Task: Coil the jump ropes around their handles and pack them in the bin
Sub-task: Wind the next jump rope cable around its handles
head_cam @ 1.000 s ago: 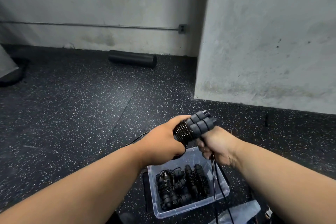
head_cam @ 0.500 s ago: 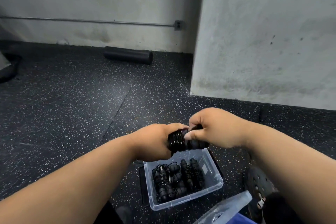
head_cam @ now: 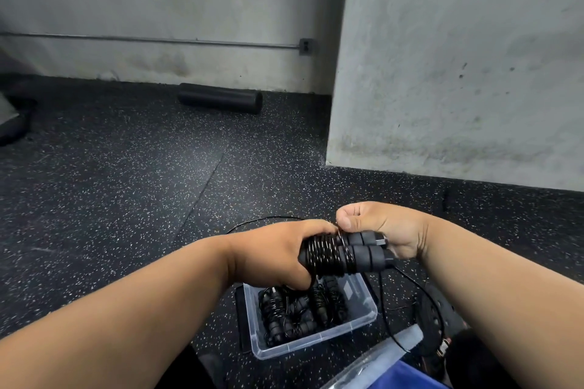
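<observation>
My left hand (head_cam: 275,257) grips a pair of black jump-rope handles (head_cam: 363,257) held side by side, with thin black rope coiled round their left half. My right hand (head_cam: 379,230) sits just above and right of the handles, its thumb and fingers pinching the rope at the coil's edge. Loose rope (head_cam: 388,309) trails down from the handles to the floor. Directly below stands a clear plastic bin (head_cam: 363,317) holding several coiled black jump ropes (head_cam: 297,313).
Speckled black rubber floor (head_cam: 126,183) spreads all around. A black foam roller (head_cam: 221,102) lies by the back wall. A grey concrete pillar (head_cam: 458,66) rises at the right. A clear lid (head_cam: 379,357) and a shoe (head_cam: 433,319) lie at lower right.
My right hand rose from below the handles to above them, carrying the rope over. The coil has widened along the handles, which now lie more level.
</observation>
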`<state>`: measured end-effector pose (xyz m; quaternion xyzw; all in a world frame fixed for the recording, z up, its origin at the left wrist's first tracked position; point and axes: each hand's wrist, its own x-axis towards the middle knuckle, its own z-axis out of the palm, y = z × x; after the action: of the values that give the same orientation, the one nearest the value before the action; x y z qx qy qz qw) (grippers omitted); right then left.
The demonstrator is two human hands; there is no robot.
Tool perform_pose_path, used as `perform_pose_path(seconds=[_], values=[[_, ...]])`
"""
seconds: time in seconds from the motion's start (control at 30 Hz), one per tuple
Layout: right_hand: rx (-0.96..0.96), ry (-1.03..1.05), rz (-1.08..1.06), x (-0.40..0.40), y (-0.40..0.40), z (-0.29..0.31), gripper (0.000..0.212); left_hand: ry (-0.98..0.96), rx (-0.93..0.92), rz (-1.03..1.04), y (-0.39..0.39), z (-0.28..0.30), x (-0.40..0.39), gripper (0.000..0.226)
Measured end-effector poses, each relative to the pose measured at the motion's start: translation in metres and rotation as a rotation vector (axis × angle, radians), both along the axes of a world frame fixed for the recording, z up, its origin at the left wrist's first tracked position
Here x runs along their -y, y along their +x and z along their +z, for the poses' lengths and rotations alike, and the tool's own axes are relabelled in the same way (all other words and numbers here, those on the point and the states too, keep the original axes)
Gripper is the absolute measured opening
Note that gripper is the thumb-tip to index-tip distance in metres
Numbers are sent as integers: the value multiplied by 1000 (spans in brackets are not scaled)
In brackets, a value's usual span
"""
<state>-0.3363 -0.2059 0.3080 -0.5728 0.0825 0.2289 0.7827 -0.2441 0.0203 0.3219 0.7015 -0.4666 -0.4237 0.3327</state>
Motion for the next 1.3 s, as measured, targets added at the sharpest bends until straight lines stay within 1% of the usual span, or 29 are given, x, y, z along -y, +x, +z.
perform_pose_path(seconds=[0.07,0.17,0.23,0.27,0.33,0.4,0.43,0.5,0.57,0.63,0.73,0.8,0.9,1.07,1.17,1.3], values=[[34,29,21,0,-4,-1,46,-5,-85,15,-8,3,3,70],[120,40,27,0,-7,6,42,9,-253,26,-12,8,6,73],[193,5,-1,-1,-10,17,38,49,-273,17,-13,7,7,71],[235,-61,-11,-3,-12,24,37,90,-249,26,-14,5,8,69],[348,-321,9,-6,-16,36,32,204,-177,81,-18,-2,11,62],[445,-589,73,-13,-20,46,31,281,-121,143,-21,-6,14,59],[459,-659,105,-16,-22,49,33,294,-100,173,-22,-7,15,57],[451,-689,151,-22,-29,54,35,301,-84,220,-24,-7,14,52],[464,-746,164,-24,-34,58,36,303,-64,225,-25,-5,13,53],[505,-808,101,-20,-37,61,37,300,-29,178,-27,-1,12,57],[502,-821,-55,-6,-41,62,36,252,28,112,-36,6,12,60],[491,-814,-96,3,-44,58,34,222,46,96,-46,10,12,63],[504,-782,-49,7,-49,52,27,229,127,43,-60,16,12,63],[535,-751,55,-2,-57,41,25,315,253,-36,-79,26,7,51],[544,-731,70,-7,-63,37,25,303,250,-32,-90,33,4,47],[476,-573,-19,-7,-74,35,23,202,232,50,-100,47,-3,55]])
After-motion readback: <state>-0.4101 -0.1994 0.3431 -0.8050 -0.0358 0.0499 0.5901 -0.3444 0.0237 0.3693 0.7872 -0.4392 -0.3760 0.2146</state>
